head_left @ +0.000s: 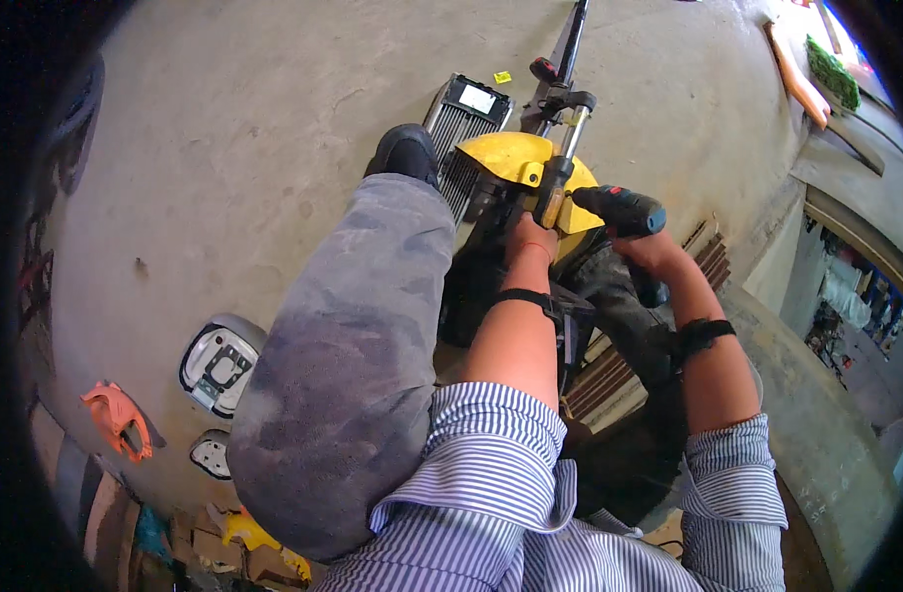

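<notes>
Right hand, right of centre, upper half: fingers clamped round the grip of a dark cordless drill, its nose pointing left toward the yellow fender at upper centre. Left hand, just below the fender: fingers mostly hidden; cannot tell how far closed.

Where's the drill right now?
In the head view, the blue-and-black drill is right of centre, in the person's right hand, its front end beside the yellow cover.
</notes>
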{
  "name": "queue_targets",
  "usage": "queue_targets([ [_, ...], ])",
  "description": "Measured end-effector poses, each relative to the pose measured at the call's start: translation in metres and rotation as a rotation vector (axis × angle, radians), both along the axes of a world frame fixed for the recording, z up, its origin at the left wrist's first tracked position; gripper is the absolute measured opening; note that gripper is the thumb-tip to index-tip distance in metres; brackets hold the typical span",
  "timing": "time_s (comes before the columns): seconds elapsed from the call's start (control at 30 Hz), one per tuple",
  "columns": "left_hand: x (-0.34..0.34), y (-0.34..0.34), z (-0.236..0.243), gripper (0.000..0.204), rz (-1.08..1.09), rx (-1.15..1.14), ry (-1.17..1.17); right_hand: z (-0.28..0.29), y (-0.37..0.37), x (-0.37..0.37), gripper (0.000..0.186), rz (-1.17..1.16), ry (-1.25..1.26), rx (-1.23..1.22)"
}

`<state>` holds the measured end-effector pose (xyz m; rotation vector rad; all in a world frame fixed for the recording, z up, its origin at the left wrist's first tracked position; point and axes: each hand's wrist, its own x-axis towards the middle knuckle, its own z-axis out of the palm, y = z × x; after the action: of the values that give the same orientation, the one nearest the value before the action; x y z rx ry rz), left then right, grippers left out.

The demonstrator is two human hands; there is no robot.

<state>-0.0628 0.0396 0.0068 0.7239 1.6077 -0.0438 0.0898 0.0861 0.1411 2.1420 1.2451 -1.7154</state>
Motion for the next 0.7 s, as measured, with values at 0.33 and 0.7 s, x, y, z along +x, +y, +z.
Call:
queue_targets([
  [0.33,-0.003,0.002,0.004,0.048,-0.083,0.017,0.010,0.006,-0.009,-0.029,0.022,-0.307,0.001,0.041],
  [0.7,0.002,0.002,0.001,0.046,-0.128,0.024,-0.001,0.000,-0.018,-0.027,0.020,-0.469,-0.057,-0.004],
])
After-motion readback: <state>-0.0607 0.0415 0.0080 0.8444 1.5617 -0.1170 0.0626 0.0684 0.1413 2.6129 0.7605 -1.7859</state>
